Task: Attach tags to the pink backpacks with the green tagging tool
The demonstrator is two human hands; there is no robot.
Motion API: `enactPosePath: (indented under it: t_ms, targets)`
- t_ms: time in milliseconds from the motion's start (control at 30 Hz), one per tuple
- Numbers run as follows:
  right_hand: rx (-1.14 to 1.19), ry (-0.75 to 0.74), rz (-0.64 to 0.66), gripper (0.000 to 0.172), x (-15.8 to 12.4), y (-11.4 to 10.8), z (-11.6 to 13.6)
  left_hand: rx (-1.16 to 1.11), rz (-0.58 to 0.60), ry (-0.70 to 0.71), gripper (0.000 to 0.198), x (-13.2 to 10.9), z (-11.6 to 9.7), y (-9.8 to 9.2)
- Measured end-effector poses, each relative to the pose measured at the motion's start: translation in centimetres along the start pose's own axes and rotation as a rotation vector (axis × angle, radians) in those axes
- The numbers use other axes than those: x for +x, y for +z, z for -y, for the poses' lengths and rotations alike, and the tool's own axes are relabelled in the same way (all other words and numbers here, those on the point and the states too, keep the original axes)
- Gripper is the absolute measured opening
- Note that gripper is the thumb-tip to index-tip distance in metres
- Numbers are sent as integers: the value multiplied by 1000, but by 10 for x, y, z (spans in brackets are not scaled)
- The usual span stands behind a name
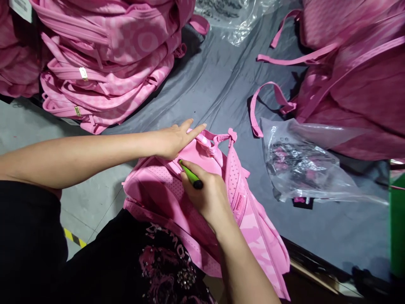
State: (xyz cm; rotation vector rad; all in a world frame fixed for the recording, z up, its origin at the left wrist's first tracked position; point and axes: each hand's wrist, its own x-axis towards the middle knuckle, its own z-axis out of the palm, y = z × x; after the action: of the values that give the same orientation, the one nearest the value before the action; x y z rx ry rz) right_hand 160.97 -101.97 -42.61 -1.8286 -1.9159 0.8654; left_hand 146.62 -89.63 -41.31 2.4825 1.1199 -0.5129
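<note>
Black printed clothing [104,261], pink backpack [167,204] just beyond, left hand [175,140] resting on it, fingers spread, right hand [209,196] pinching a green pen [190,173], possibly a marker.

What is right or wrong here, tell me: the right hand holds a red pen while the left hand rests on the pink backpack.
The colour is wrong: the head view shows the pen is green with a black end. The right hand does hold it, while the left hand rests on the pink backpack.

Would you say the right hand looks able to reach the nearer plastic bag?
Probably: past the pink backpack, grey sheeting leads to the plastic bag, though the right hand holds a green marker.
</note>
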Motion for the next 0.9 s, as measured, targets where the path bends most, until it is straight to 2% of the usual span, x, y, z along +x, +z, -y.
enactPosePath:
  t_ms: [233, 367, 533, 900]
  targets:
    - [63, 13, -18, 37, -1, 3, 3, -9, -19, 36, 122, 2, 4, 4]
    - [164, 6, -3, 36, 0, 3, 1, -6, -4, 22, 113, 1, 2, 1]
    - [164, -1, 26, 35, 2, 2, 0, 29, -16, 12, 111, 0, 1, 1]
    - [57, 90, -19, 37, 3, 4, 3, 45, -72, 18, 108, 4, 6, 8]
